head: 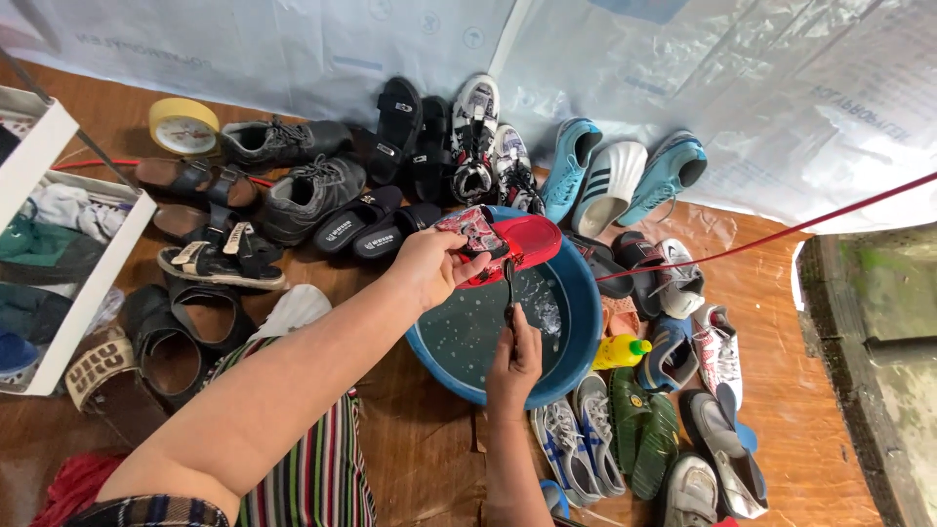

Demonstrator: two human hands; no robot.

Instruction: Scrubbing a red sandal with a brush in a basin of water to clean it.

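Observation:
My left hand [429, 265] grips a red slipper [512, 244] by its patterned strap and holds it over a blue basin [581, 337] of soapy water. My right hand [515, 361] is closed on a thin dark brush handle [509, 288] that points up at the underside of the slipper. Both hands are above the basin's water.
Many shoes and sandals ring the basin: black sandals and sneakers at the back, light blue shoes [625, 176] to the right, green sandals [644, 429] and sneakers in front. A yellow bottle [618, 351] lies beside the basin. A white rack [68, 244] stands at left. A red cord [771, 234] crosses right.

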